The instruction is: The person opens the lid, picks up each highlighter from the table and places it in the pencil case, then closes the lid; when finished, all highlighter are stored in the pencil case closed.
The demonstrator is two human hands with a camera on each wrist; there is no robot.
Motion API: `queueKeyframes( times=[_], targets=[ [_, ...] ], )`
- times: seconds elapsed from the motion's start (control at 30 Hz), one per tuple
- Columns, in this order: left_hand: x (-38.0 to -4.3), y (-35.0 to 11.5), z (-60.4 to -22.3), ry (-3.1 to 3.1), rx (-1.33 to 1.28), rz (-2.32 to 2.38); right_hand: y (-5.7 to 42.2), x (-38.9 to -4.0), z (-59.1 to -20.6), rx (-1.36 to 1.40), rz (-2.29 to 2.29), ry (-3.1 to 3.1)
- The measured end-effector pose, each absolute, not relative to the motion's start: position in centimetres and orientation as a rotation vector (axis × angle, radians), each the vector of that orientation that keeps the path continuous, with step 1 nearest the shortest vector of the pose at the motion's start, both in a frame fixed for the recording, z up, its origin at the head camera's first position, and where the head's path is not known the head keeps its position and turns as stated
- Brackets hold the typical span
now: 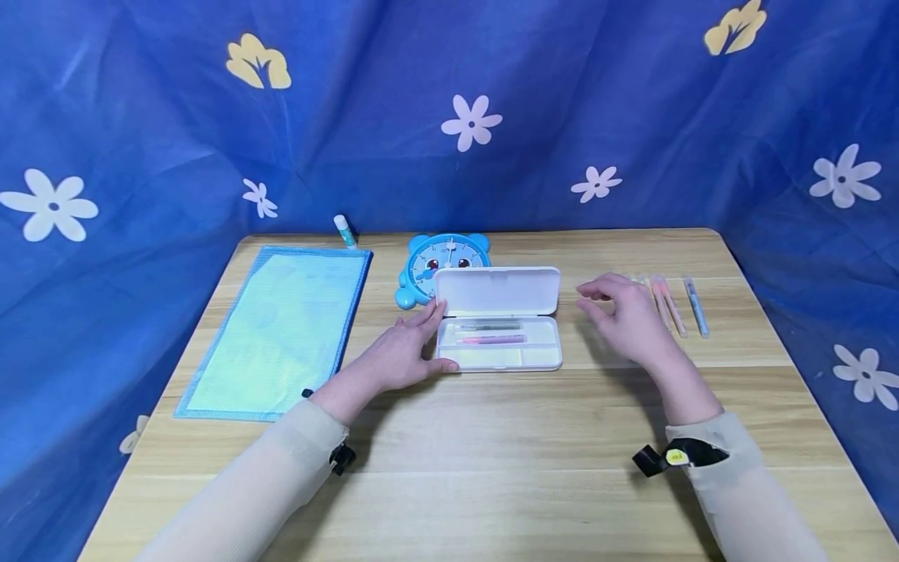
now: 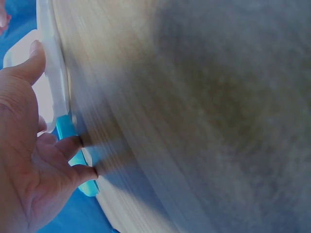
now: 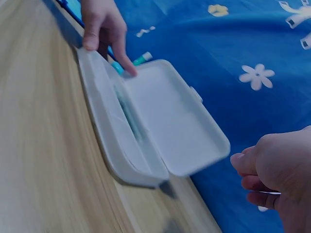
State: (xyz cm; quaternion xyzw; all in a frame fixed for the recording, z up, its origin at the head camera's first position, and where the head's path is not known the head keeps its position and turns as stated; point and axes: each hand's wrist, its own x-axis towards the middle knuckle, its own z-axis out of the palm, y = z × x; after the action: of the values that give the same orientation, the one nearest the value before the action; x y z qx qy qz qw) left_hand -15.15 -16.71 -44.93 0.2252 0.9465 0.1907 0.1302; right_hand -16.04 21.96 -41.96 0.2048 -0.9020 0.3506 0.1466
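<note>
An open, white, rectangular plastic pencil case (image 1: 485, 357) sits at mid-table, its long axis running left to right across the person's front. Its hinged white lid (image 1: 497, 293) stands raised along the far edge, inner face toward the person. Inside, a slim pink pen (image 1: 492, 339) and a slim grey-green pen (image 1: 489, 325) lie parallel to that same axis (the pink one is nearer the person).

The left hand (image 1: 403, 351) steadies the case's left end with fingers spread: the thumb touches the near corner, a fingertip the lid's left edge. The right hand (image 1: 628, 316) hangs beyond the case's right end, fingers loosely bent, a gap between thumb and forefinger, holding nothing visible. Close by its right side, slim pale-pink pens (image 1: 670, 304) and a slim blue pen (image 1: 697, 308) lie roughly crosswise to the case, near ends slanting rightward.
</note>
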Motion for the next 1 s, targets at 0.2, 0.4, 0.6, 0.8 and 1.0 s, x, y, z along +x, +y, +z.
queueKeyframes(
  times=[0.2,0.4,0.6,0.8,1.0],
  targets=[
    [-15.2,-16.8,-45.0,2.754,0.661,0.549,24.0,-16.1,-42.1,0.473,0.968,-2.553],
    [-15.1,-16.8,-44.9,2.754,0.652,0.549,25.8,-16.1,-42.5,0.341,1.009,-2.515],
    [-15.1,-16.9,-44.9,2.755,0.655,0.544,27.6,-16.0,-43.0,0.195,1.096,-2.469],
    [-14.9,-17.0,-45.1,2.758,0.641,0.551,28.8,-15.8,-44.1,0.092,1.055,-2.599],
    [-14.9,-17.0,-45.4,2.769,0.660,0.564,29.2,-15.6,-45.9,0.108,0.941,-2.764]
  ],
)
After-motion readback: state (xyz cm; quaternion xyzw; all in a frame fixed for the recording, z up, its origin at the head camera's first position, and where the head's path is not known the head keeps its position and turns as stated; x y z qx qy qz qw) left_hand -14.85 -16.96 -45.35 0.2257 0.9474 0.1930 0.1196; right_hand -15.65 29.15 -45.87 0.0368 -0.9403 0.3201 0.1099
